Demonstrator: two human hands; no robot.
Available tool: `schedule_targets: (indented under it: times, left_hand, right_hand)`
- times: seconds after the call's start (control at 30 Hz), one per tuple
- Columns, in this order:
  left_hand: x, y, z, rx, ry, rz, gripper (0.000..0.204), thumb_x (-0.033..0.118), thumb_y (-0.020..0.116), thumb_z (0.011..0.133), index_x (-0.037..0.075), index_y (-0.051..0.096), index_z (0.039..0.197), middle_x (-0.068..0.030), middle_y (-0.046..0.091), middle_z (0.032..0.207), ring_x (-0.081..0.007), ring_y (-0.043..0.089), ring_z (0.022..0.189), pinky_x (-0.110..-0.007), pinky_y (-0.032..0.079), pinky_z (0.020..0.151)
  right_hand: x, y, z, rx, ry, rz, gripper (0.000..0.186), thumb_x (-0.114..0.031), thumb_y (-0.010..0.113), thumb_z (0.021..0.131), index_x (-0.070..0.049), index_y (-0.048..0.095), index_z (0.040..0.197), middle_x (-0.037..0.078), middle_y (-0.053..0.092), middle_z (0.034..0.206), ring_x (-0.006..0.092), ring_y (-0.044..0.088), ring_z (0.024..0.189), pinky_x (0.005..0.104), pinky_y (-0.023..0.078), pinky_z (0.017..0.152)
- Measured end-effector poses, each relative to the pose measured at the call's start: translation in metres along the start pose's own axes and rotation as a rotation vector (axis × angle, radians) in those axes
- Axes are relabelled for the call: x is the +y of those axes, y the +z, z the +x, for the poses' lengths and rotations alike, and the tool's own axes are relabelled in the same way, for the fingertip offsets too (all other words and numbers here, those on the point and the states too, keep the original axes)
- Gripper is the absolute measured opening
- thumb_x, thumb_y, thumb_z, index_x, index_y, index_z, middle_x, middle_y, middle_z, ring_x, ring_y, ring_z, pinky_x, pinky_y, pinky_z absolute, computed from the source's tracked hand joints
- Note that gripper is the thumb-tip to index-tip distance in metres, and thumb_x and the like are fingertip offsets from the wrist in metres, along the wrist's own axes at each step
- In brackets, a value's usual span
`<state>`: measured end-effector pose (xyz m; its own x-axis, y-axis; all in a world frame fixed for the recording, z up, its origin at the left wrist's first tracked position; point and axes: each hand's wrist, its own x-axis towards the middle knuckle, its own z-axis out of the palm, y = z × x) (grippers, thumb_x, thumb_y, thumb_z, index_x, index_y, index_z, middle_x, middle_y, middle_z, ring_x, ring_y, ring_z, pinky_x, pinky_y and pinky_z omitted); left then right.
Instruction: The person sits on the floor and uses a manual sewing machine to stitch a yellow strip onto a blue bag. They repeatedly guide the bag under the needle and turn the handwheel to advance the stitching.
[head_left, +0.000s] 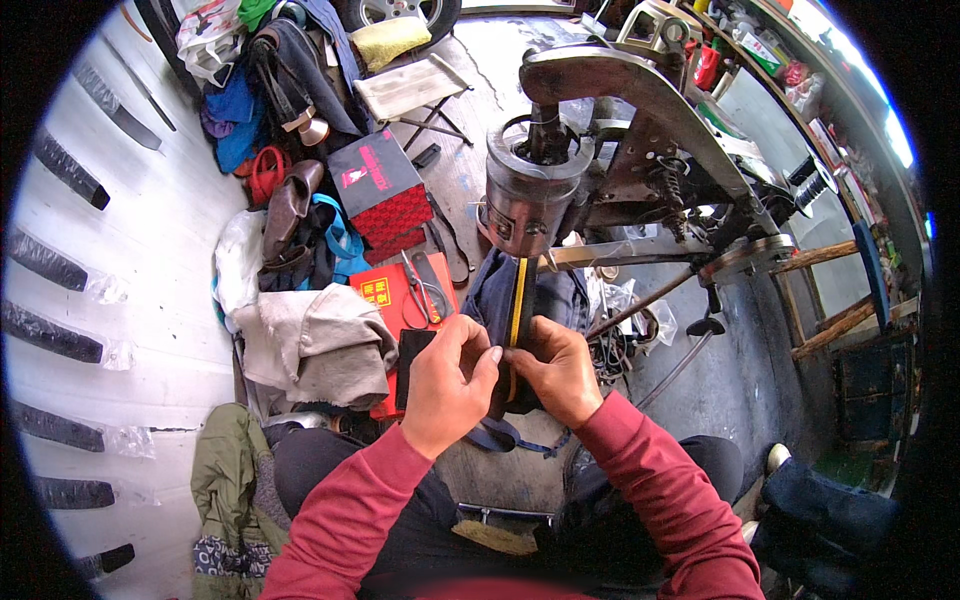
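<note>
A narrow black band with a yellow stripe [519,300] runs down from the head of a heavy metal sewing machine [530,195]. I cannot tell whether it is a strap or a zip edge. At its lower end my left hand [450,385] is closed, thumb pressed against the bent fingers. Opposite it, my right hand [562,372] pinches the band between thumb and forefinger. The fingertips of both hands nearly meet. Dark blue cloth [560,300] lies behind the band, below the machine head, and a dark strap [495,437] hangs under my hands.
Left of my hands, scissors [428,290] lie on a red box [380,290], near a black-and-red shoebox [378,185] and beige cloth [315,345]. A folding stool [415,90] stands farther off. The machine's arm and crank wheel [745,258] reach right. Another person's legs [825,515] show lower right.
</note>
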<state>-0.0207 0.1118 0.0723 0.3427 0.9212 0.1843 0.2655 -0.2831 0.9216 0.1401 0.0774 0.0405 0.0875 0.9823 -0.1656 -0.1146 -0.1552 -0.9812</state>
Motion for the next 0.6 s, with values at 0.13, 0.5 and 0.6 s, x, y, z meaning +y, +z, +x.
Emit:
schedule_targets:
  times: [0.13, 0.5, 0.6]
  left_hand:
    - [0.000, 0.001, 0.000, -0.008, -0.012, 0.018, 0.014, 0.001, 0.066, 0.087, 0.001, 0.053, 0.090, -0.0104, 0.055, 0.076, -0.0175, 0.059, 0.067, -0.030, 0.048, 0.063]
    - [-0.003, 0.001, 0.000, -0.015, -0.066, -0.003, 0.015, -0.001, 0.066, 0.087, 0.001, 0.053, 0.091, -0.0111, 0.055, 0.079, -0.0187, 0.061, 0.069, -0.031, 0.049, 0.065]
    - [-0.003, -0.001, 0.000, -0.008, -0.055, 0.007, 0.016, -0.002, 0.067, 0.086, 0.001, 0.052, 0.091, -0.0110, 0.055, 0.079, -0.0179, 0.061, 0.070, -0.030, 0.049, 0.065]
  right_hand:
    - [0.002, -0.003, 0.001, -0.012, -0.019, -0.100, 0.011, 0.006, 0.064, 0.090, 0.002, 0.062, 0.100, 0.002, 0.068, 0.092, 0.0066, 0.062, 0.083, 0.0249, 0.053, 0.072]
    - [0.003, -0.002, 0.002, -0.029, 0.013, -0.124, 0.014, 0.000, 0.068, 0.087, 0.004, 0.061, 0.098, 0.005, 0.065, 0.083, 0.0071, 0.058, 0.079, 0.0274, 0.051, 0.067]
    - [-0.004, -0.001, -0.003, -0.069, -0.050, -0.061, 0.013, -0.005, 0.068, 0.090, 0.004, 0.061, 0.097, 0.004, 0.063, 0.080, 0.0070, 0.057, 0.074, 0.0272, 0.049, 0.063]
